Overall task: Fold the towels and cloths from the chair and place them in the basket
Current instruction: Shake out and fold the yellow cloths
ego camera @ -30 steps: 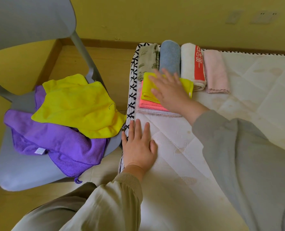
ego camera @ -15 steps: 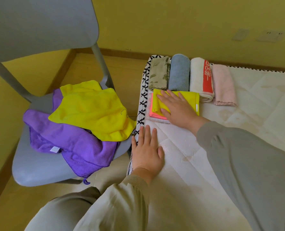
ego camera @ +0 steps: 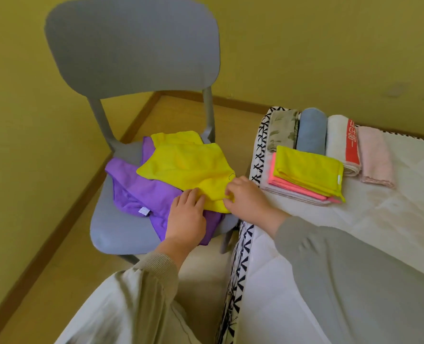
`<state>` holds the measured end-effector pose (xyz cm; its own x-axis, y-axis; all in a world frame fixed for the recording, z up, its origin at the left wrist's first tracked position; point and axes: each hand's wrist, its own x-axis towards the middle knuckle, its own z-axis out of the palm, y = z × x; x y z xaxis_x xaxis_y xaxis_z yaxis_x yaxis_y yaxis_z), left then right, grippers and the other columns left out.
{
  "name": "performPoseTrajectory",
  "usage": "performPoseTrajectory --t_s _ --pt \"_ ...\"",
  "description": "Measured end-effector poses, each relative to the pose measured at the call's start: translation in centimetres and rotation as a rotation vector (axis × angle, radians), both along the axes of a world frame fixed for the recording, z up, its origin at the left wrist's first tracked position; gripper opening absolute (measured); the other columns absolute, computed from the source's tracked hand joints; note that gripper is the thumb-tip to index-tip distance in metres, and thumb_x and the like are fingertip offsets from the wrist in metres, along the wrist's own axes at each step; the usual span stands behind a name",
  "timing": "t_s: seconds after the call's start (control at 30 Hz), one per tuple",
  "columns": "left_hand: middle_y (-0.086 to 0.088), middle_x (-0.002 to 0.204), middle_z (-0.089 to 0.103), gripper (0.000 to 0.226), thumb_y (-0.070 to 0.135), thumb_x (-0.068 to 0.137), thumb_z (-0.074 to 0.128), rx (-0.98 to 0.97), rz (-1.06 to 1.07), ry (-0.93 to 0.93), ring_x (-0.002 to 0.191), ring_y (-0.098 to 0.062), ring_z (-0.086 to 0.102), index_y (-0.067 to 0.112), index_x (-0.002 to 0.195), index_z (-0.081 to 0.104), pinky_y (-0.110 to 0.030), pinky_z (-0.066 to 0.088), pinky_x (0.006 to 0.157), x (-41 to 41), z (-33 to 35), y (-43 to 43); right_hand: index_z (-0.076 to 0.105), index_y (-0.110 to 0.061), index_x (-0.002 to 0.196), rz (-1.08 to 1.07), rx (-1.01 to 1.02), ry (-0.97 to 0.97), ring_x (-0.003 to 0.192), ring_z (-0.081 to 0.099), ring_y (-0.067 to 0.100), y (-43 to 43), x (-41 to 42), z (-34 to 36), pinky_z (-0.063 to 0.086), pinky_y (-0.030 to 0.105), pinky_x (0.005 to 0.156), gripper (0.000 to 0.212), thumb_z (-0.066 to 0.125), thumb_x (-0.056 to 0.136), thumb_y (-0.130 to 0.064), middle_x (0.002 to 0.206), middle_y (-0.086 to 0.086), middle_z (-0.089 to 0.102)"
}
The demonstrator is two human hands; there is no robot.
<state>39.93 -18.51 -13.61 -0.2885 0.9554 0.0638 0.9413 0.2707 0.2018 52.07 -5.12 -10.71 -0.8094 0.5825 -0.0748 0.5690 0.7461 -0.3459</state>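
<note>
Soft, even light with a yellow-green cast fills the wide-angle view, shadows faint, edges bowed, the chair [ego camera: 131, 43] back slightly blurred.

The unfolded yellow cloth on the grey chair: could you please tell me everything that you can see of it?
The bright yellow cloth looks like soft, thin microfibre, one plain colour, with a small dark thread loop near its right edge. It lies spread and rumpled on top of a crumpled purple towel on the grey plastic chair seat. The right hand pinches its near corner; the left hand touches its near edge, grip unclear.
</note>
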Motion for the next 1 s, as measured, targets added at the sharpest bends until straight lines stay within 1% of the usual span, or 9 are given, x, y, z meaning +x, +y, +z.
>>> performPoseTrajectory --t_s 0.07,0.13,0.2,0.3,0.4,0.53,0.6,0.83,1.0 --pt "-0.017 0.122 0.062 0.050 0.020 0.075 0.037 -0.037 0.003 0.027 0.111 -0.037 0.060 0.007 0.114 0.066 -0.047 0.050 0.088 -0.7 -0.5 -0.6 0.058 -0.013 0.113 0.039 -0.005 -0.125 0.114 0.043 0.024 -0.9 -1.2 -0.8 0.039 0.036 0.093 0.043 0.065 0.082 -0.042 0.117 0.006 0.052" --pt "-0.016 0.147 0.040 0.054 0.022 0.086 0.042 -0.096 0.000 0.030 0.134 -0.034 0.040 0.009 0.138 0.048 -0.050 0.035 0.106 -1.0 -1.0 -1.0 0.054 -0.017 0.114 0.036 0.017 -0.161 0.116 0.041 0.024 -1.1 -1.8 -1.3 0.040 0.036 0.092 0.051 0.069 0.077 -0.047 0.119 0.004 0.049" --pt "-0.009 0.160 0.002 0.062 0.026 0.096 0.039 -0.217 -0.034 -0.009 0.147 -0.027 0.003 0.016 0.152 0.015 -0.044 0.008 0.117 -1.5 -1.7 -1.3 0.054 -0.018 0.110 0.018 0.030 -0.152 0.113 0.041 0.024 -1.0 -2.3 -1.6 0.041 0.036 0.088 0.044 0.070 0.077 -0.042 0.116 0.004 0.048" --pt "-0.006 0.159 -0.013 0.070 0.031 0.096 0.040 -0.305 -0.062 -0.016 0.147 -0.023 -0.012 0.022 0.153 0.000 -0.041 -0.003 0.117 -2.0 -1.3 -1.0 0.058 -0.014 0.107 -0.019 0.011 -0.131 0.113 0.042 0.027 -0.9 -2.9 -1.6 0.038 0.034 0.086 0.022 0.060 0.086 -0.022 0.114 0.007 0.049" --pt "-0.004 0.160 -0.009 0.075 0.030 0.092 0.048 -0.293 -0.074 -0.132 0.147 -0.021 -0.007 0.022 0.153 0.004 -0.040 0.000 0.117 -2.5 -0.9 -0.8 0.063 -0.010 0.106 -0.076 0.006 -0.071 0.113 0.045 0.028 -1.1 -3.1 -1.0 0.038 0.034 0.087 0.020 0.053 0.088 -0.013 0.115 0.010 0.054" --pt "-0.011 0.158 0.014 0.070 0.024 0.088 0.058 0.001 0.046 -0.456 0.145 -0.025 0.018 0.013 0.149 0.026 -0.031 0.017 0.114 -2.9 1.4 -0.7 0.065 -0.003 0.096 -0.268 -0.037 0.273 0.102 0.052 0.031 -1.0 -4.1 2.5 0.036 0.032 0.077 0.018 0.053 0.084 -0.005 0.103 0.015 0.061" --pt "-0.014 0.155 0.022 0.065 0.017 0.089 0.061 0.106 0.132 -0.523 0.144 -0.024 0.021 0.010 0.146 0.032 -0.026 0.017 0.113 -3.4 4.3 0.0 0.066 -0.003 0.091 -0.282 -0.079 0.390 0.099 0.053 0.031 -1.0 -5.4 5.6 0.035 0.032 0.075 0.015 0.054 0.082 -0.003 0.099 0.015 0.063" --pt "-0.012 0.143 0.039 0.050 0.011 0.088 0.058 0.245 0.210 -0.496 0.134 -0.023 0.034 0.010 0.137 0.046 -0.021 0.023 0.107 -5.8 16.5 0.6 0.063 -0.013 0.083 -0.352 -0.079 0.612 0.077 0.052 0.018 -1.5 -8.3 18.3 0.035 0.027 0.063 0.015 0.051 0.083 -0.003 0.081 -0.001 0.059" --pt "-0.005 0.130 0.055 0.041 0.021 0.091 0.058 0.276 0.222 -0.528 0.117 -0.021 0.053 0.017 0.131 0.053 -0.033 0.045 0.097 -5.0 24.7 -1.5 0.063 -0.012 0.080 -0.349 -0.073 0.717 0.080 0.054 0.019 -3.0 -7.1 25.8 0.044 0.029 0.070 0.018 0.049 0.083 -0.001 0.083 0.001 0.062"
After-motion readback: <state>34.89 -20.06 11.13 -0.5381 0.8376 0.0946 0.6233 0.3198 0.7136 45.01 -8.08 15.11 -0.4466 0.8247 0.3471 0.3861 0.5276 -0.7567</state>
